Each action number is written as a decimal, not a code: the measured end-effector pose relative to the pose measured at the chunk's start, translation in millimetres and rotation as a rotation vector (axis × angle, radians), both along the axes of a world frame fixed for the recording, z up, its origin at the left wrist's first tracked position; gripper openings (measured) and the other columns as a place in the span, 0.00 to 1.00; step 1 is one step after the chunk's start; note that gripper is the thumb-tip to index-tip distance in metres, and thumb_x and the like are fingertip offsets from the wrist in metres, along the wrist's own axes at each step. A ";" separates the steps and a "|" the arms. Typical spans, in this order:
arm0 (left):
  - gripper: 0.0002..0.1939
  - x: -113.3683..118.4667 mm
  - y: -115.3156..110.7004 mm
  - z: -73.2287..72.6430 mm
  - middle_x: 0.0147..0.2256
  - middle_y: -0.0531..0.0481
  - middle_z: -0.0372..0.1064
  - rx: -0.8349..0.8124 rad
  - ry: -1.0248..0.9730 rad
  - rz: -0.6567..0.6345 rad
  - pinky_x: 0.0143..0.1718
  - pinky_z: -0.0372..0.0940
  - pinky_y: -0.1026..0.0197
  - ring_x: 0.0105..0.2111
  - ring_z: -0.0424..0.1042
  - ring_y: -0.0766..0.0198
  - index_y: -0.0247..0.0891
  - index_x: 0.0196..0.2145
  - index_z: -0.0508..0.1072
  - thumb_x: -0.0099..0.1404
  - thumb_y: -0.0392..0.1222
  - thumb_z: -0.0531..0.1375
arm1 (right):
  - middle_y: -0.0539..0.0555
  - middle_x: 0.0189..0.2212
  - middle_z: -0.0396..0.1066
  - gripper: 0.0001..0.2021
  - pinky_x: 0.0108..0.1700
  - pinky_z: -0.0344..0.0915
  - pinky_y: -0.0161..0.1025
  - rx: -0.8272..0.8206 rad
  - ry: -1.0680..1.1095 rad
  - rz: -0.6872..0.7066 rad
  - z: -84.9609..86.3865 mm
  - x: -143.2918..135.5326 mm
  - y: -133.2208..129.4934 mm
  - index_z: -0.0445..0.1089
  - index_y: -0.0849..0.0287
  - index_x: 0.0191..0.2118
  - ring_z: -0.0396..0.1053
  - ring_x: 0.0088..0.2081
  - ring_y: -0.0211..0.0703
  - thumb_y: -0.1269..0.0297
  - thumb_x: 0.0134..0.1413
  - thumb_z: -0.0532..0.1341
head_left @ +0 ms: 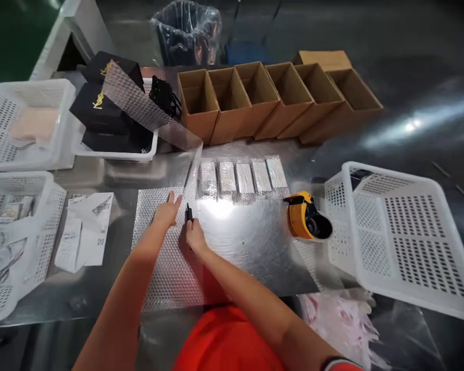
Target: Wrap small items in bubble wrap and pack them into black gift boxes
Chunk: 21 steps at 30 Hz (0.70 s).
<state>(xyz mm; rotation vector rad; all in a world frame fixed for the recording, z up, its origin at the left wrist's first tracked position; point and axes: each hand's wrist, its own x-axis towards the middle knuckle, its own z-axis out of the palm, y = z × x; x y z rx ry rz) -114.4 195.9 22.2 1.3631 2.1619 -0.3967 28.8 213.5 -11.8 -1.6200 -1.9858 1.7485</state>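
Note:
A sheet of bubble wrap [154,278] lies on the metal table, with a strip running up from it to the back left. My left hand [165,211] rests on the sheet near its far edge, two fingers stretched out and nothing visibly held. Just right of it, my right hand [195,237] is closed around a slim black utility knife [189,212], its narrow tip pointing away from me at the sheet's right edge. Beyond my hands, several bubble-wrapped packets [244,178] lie side by side in a row.
Open cardboard boxes [232,121] line the back. A yellow-and-black tape dispenser [299,219] stands right, near a white basket [410,180]. Left are white baskets [42,206], black boxes [104,111] and papers [95,232]. Pinkish plastic material [344,319] lies at the front right.

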 end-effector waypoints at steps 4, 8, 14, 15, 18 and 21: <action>0.60 -0.2 8.4 -0.9 0.72 0.26 0.29 -0.041 0.037 -0.062 0.51 0.70 0.49 0.52 0.74 0.41 0.40 0.71 0.44 0.50 0.37 0.74 | 0.61 0.38 0.73 0.09 0.39 0.62 0.38 0.099 -0.186 0.027 -0.3 -6.7 4.8 0.65 0.61 0.41 0.71 0.40 0.47 0.65 0.66 0.49; 0.61 -0.4 12.0 3.6 0.72 0.31 0.23 -0.044 0.019 -0.102 0.52 0.70 0.48 0.54 0.72 0.40 0.44 0.72 0.43 0.50 0.39 0.74 | 0.58 0.38 0.73 0.10 0.39 0.60 0.36 0.167 -0.204 0.072 -1.8 -7.5 3.4 0.66 0.60 0.42 0.70 0.40 0.45 0.65 0.67 0.48; 0.62 -3.3 15.4 4.7 0.72 0.36 0.21 -0.083 0.002 -0.104 0.51 0.71 0.47 0.55 0.72 0.41 0.47 0.72 0.41 0.51 0.40 0.74 | 0.61 0.40 0.72 0.11 0.39 0.60 0.37 0.178 -0.229 0.085 -3.0 -6.6 1.7 0.66 0.62 0.45 0.70 0.40 0.46 0.65 0.68 0.48; 0.62 -3.5 15.9 4.7 0.72 0.36 0.21 -0.086 0.000 -0.107 0.51 0.72 0.48 0.54 0.72 0.41 0.48 0.72 0.41 0.51 0.40 0.74 | 0.62 0.40 0.72 0.12 0.39 0.60 0.37 0.179 -0.241 0.088 -1.7 -7.1 1.9 0.66 0.63 0.46 0.70 0.40 0.47 0.65 0.69 0.48; 0.61 -3.1 16.8 6.1 0.72 0.36 0.21 -0.093 -0.002 -0.111 0.50 0.72 0.49 0.54 0.72 0.42 0.48 0.72 0.41 0.51 0.41 0.74 | 0.64 0.42 0.72 0.12 0.39 0.60 0.37 0.176 -0.271 0.104 4.3 -8.4 2.4 0.66 0.63 0.46 0.70 0.41 0.48 0.65 0.69 0.48; 0.61 -2.1 16.9 8.7 0.72 0.36 0.21 -0.099 0.000 -0.108 0.50 0.71 0.49 0.55 0.71 0.41 0.46 0.72 0.41 0.51 0.41 0.74 | 0.63 0.42 0.72 0.13 0.40 0.60 0.37 0.176 -0.279 0.119 10.1 -7.6 1.8 0.66 0.64 0.47 0.71 0.41 0.48 0.66 0.69 0.47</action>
